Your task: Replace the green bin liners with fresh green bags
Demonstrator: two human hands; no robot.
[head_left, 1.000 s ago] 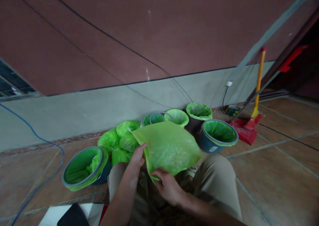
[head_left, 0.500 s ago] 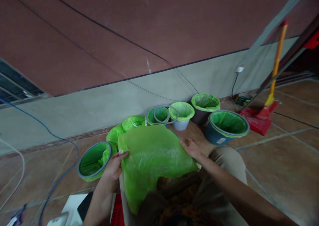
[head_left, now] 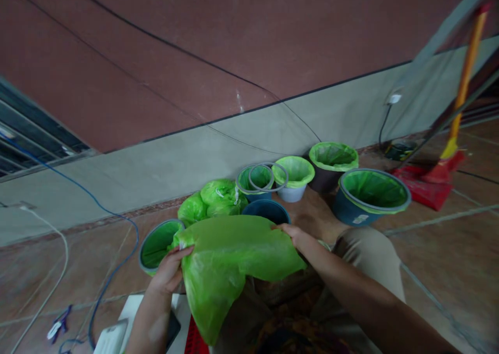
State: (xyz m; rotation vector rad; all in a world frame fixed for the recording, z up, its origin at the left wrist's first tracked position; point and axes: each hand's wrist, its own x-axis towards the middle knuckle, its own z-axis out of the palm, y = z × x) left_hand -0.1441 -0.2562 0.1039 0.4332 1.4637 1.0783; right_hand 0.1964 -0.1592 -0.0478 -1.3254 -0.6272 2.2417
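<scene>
A green plastic bin bag (head_left: 226, 250) is stretched between my two hands over my lap, its lower left part hanging down. My left hand (head_left: 169, 268) pinches the bag's left edge, thumb on top. At the far right edge, my right hand (head_left: 290, 233) has its fingers closed on the film; the fingertips are partly hidden. Just behind the bag stands a dark blue bin (head_left: 268, 208) without a visible liner, its lower part covered. A green-lined bin (head_left: 156, 247) with a grey rim is beyond my left hand.
Several green bundles (head_left: 222, 195) sit against the wall. Loose grey rings (head_left: 286, 174) lie over a lined bin. More lined bins (head_left: 335, 156) stand to the right, near a red dustpan (head_left: 423, 187). A blue cable (head_left: 117, 263) crosses the floor at left.
The bag's top edge has dropped, and the dark blue bin behind it has come into view. My right hand's fingers have closed on the bag's edge. The view has turned slightly left.
</scene>
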